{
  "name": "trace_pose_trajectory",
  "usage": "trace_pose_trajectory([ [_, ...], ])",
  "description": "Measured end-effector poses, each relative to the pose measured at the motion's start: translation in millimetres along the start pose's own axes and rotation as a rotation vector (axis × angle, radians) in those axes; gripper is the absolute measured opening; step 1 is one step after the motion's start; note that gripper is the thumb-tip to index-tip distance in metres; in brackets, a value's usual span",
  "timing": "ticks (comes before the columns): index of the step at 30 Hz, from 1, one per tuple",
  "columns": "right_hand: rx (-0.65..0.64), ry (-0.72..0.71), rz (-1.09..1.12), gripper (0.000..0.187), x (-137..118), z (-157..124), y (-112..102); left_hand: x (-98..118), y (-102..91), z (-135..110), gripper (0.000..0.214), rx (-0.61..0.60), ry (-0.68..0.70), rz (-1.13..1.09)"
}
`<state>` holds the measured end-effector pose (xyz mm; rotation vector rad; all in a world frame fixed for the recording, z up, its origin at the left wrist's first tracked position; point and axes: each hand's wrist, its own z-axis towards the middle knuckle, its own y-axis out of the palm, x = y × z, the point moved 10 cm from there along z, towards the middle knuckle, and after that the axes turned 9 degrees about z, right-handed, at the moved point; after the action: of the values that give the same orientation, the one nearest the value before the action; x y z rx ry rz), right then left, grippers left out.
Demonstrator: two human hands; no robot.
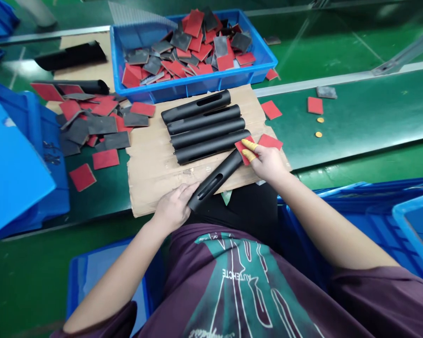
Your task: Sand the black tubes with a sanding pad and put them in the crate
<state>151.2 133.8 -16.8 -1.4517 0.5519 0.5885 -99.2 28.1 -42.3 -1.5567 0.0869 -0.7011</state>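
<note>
My left hand [172, 206] grips the near end of a black slotted tube [215, 180], which lies slanted across the cardboard sheet [155, 173]. My right hand [264, 162], with yellow cots on its thumb and a finger, pinches a red-and-grey square pad [243, 150] against the tube's far end. Just beyond lie several more black slotted tubes [200, 126], side by side on the cardboard. Another red pad [270, 142] lies under the right hand's fingers, partly hidden.
A blue crate [193, 56] full of red and grey pads stands beyond the cardboard. Loose pads [91, 124] and black tubes [72, 55] lie to the left on the green belt [356, 105]. Blue crates [356, 220] surround my seat on both sides.
</note>
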Motion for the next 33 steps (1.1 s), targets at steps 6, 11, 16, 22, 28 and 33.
trace_pose_trajectory([
  [6, -0.094, -0.115, -0.125, 0.044, -56, -77, 50, 4, 8.0, 8, 0.069, 0.062, -0.15, -0.309],
  [11, -0.205, -0.303, -0.121, 0.043, -68, -93, 66, 9, 14.0, 6, 0.064, 0.074, -0.237, -0.571],
  [16, 0.039, -0.023, -0.109, 0.046, -15, -37, 16, 7, 13.5, 7, 0.053, 0.123, -0.343, -0.782],
  [22, -0.268, -0.325, 0.021, 0.042, -72, -87, 60, 12, 9.5, 10, 0.038, 0.109, -0.354, -0.795],
  [28, 0.019, 0.043, 0.078, 0.041, -21, -41, 17, 6, 14.0, 6, 0.054, 0.105, -0.344, -0.681],
  [33, -0.318, -0.262, 0.094, 0.043, -67, -82, 58, 12, 4.7, 5, 0.053, 0.104, -0.303, -0.657],
])
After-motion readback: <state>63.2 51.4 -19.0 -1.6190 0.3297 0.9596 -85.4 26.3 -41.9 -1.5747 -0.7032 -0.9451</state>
